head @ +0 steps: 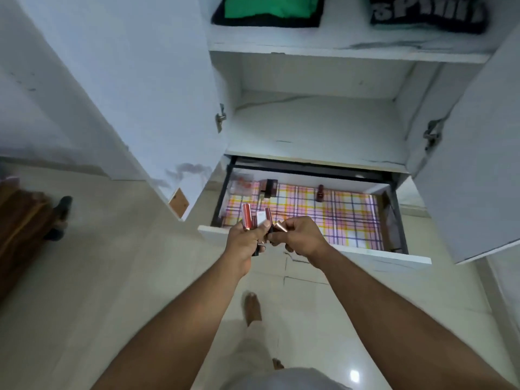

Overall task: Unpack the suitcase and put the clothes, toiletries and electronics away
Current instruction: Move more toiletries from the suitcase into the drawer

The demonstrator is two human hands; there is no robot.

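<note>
Toiletries, a small bunch of tubes, sit in my left hand, its fingers curled round them just above the near edge of the open drawer. My right hand pinches one copper-coloured tube by its end, right beside the bunch, as if I am picking it out to lay down. Below my arms I see my bare foot on the tiled floor. In the drawer, on the checked liner, a few small items already lie along the back: a dark box, a small brown bottle, and something blurred in the left corner. The shelf above it holds nothing I can see. Higher up, folded clothes are stowed: a green and black one and a dark one with white lettering. So I judge the clothes at least partly done and the toiletries under way. The suitcase is out of view, and I see no electronics, so how much is left I cannot tell.
</note>
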